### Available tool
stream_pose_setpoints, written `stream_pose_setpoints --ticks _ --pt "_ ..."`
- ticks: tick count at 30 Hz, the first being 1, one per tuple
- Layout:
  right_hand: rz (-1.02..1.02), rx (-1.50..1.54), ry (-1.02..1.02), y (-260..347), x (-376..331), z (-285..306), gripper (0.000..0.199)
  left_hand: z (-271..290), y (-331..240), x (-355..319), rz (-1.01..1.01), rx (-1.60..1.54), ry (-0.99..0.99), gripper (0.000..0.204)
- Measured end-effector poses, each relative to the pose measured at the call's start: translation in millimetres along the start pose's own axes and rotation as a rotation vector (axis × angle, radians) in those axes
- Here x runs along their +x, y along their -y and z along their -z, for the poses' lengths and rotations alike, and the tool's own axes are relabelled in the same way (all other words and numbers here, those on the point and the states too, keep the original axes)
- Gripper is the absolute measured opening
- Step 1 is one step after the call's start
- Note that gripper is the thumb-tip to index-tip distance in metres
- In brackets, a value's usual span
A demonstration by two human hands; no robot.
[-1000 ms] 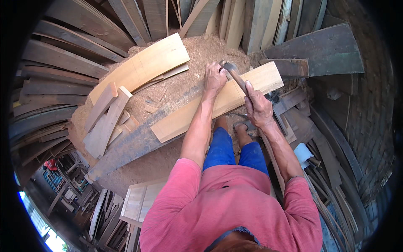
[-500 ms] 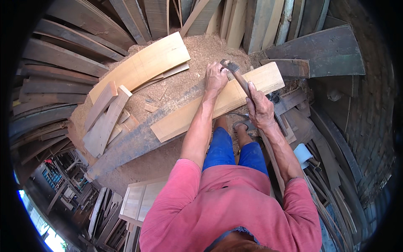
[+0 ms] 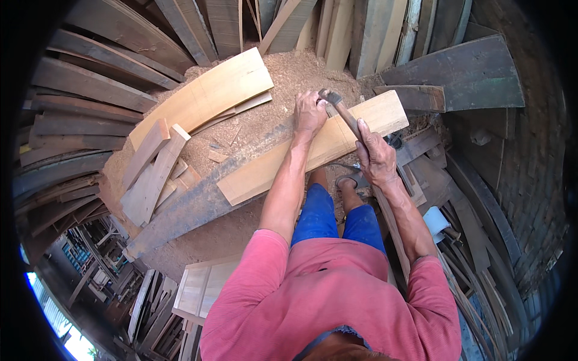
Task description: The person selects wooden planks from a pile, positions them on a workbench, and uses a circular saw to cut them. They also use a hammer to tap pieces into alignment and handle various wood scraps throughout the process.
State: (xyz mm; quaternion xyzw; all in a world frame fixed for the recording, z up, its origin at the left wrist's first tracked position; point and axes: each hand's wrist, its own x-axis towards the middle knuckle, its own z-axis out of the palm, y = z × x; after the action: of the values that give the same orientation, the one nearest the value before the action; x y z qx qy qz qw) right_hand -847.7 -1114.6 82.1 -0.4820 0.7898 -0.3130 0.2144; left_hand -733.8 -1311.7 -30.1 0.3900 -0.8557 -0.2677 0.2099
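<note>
A long pale plank (image 3: 265,168) lies aslant on a dark, worn bench board (image 3: 180,207). My right hand (image 3: 379,157) is wrapped round the wooden handle of a hammer (image 3: 343,111), held over the plank. The dark head of the hammer is right beside the fingers of my left hand (image 3: 309,113). That left hand is closed at the plank's far edge, and its fingertips face away. Whatever it pinches there is hidden by the fingers and the hammer head.
Beyond the plank, a wide curved pale board (image 3: 205,96) rests on sawdust (image 3: 301,66). Short wood offcuts (image 3: 159,174) lie at the left. Dark boards (image 3: 451,75) lean around the far side and right. A light blue cup-like container (image 3: 435,222) stands by my right forearm.
The hammer head has come slightly nearer to me, close to my left fingers. Both hands stay in almost the same place, and the plank has not visibly moved.
</note>
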Motion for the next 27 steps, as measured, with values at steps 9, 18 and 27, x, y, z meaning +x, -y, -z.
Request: stream_pose_setpoints --ticks 9,18,27 --pt "-0.042 0.002 0.027 2.4 -0.7 3.4 0.058 2.6 -3.9 3.0 0.057 -0.068 0.039 0.014" --pt "-0.418 0.056 -0.051 -1.1 11.9 38.5 0.032 27.7 -13.8 2.6 0.200 -0.122 0.270 0.026" --pt "-0.607 0.148 -0.236 -119.5 32.9 35.6 0.040 111.0 -45.3 -96.9 0.165 0.277 0.662 0.120"
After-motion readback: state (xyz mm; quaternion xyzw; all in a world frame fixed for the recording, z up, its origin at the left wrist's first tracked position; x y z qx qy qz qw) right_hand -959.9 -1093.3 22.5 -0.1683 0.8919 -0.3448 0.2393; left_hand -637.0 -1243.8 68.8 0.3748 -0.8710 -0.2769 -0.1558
